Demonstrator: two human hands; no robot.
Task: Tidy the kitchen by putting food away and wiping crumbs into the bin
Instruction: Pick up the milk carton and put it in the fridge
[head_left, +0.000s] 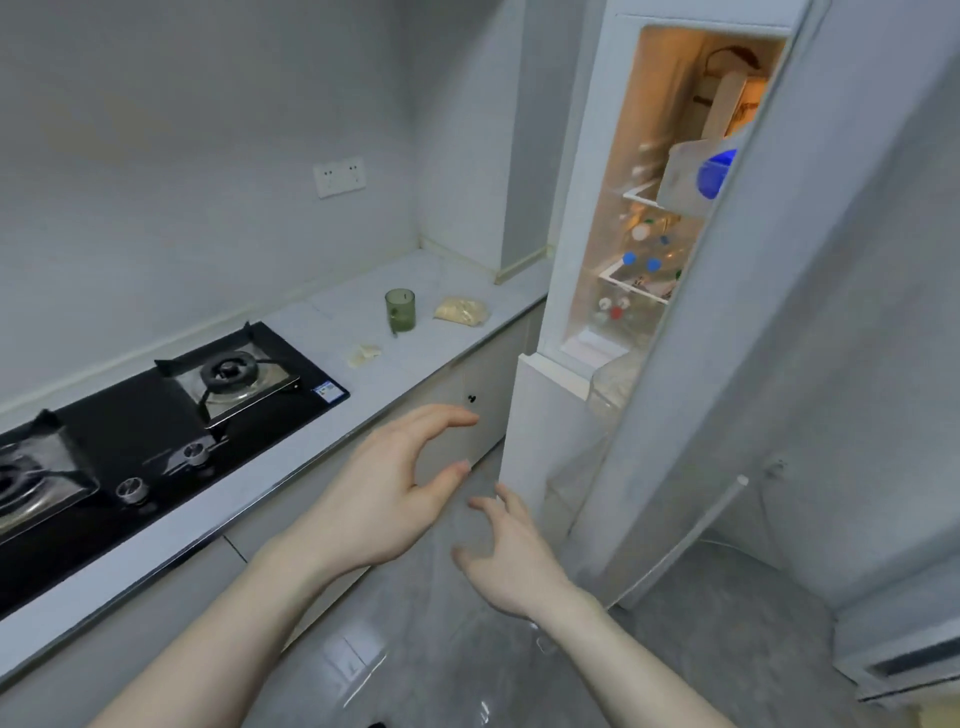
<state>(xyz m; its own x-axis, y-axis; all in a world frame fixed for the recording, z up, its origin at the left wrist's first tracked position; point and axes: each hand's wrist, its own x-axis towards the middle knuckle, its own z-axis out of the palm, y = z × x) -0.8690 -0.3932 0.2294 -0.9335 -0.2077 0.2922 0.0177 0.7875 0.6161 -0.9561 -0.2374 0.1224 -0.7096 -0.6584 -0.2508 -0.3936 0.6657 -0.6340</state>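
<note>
Head view: left hand (384, 493) and right hand (511, 564), both empty with fingers loosely spread, hover over open floor (467, 649) beyond the surface (363, 384) edge. Ahead-left lie crumbs (364, 355), green cup (400, 310), food bag (462, 310); ahead-right, the fridge (566, 260) stands open.

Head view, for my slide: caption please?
Empty hands before open fridge; food bag on counter.
</note>
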